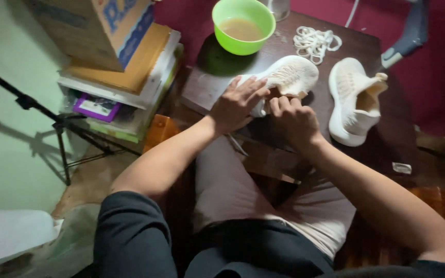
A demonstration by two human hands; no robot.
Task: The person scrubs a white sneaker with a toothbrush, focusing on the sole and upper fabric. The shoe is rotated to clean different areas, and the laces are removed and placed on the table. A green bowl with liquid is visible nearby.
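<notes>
A cream knit sneaker (292, 74) lies on its side on the dark wooden table (382, 139). My left hand (235, 103) lies flat over its heel end, pressing it down. At the shoe's opening my right hand (293, 119) is curled, fingers gripping the edge; what the fingertips hold is hidden. The second cream sneaker (354, 100) stands upright to the right, untouched. A pile of white laces (315, 42) rests behind the shoes.
A green bowl (243, 25) of cloudy liquid stands at the table's back left. A stack of books and a cardboard box (114, 56) sits left of the table. A black tripod (57, 123) stands at the left. A small wrapper (401, 168) lies near the right edge.
</notes>
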